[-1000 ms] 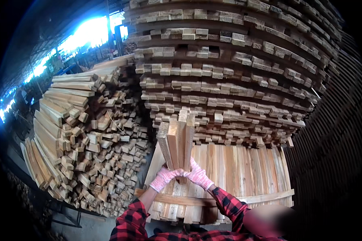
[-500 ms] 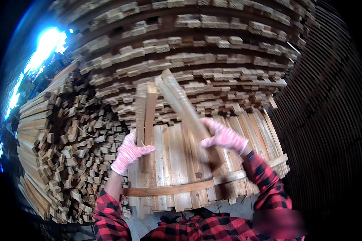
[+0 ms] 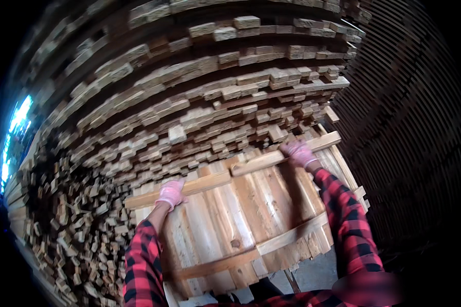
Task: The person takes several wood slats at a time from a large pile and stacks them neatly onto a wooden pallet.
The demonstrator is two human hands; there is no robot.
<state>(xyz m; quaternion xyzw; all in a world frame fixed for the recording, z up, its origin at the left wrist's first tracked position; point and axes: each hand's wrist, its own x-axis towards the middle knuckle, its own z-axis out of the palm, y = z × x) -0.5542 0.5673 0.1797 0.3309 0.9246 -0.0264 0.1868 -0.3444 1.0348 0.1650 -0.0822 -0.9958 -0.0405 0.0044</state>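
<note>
Left hand (image 3: 172, 192) is clamped on the left slat (image 3: 207, 183), right hand (image 3: 298, 152) on the right slat (image 3: 261, 162), its fingers blurred. Both slats lie crosswise along the far side of the board layer (image 3: 205, 220), inner ends close together near mid-width. Stacked lumber (image 3: 225, 92) rises just beyond; loose-ended pile (image 3: 82, 235) sits left.

plank layer (image 3: 205, 220) central; on top, crosswise: far-left slat (image 3: 205, 183) at 11 o'clock, far-right slat (image 3: 264, 162) at 1, near slats (image 3: 210, 267) at 6. stacked wood (image 3: 230, 91) behind, at 12. stick pile (image 3: 69, 235) at 9; slatted stack (image 3: 404, 133) at 2.
</note>
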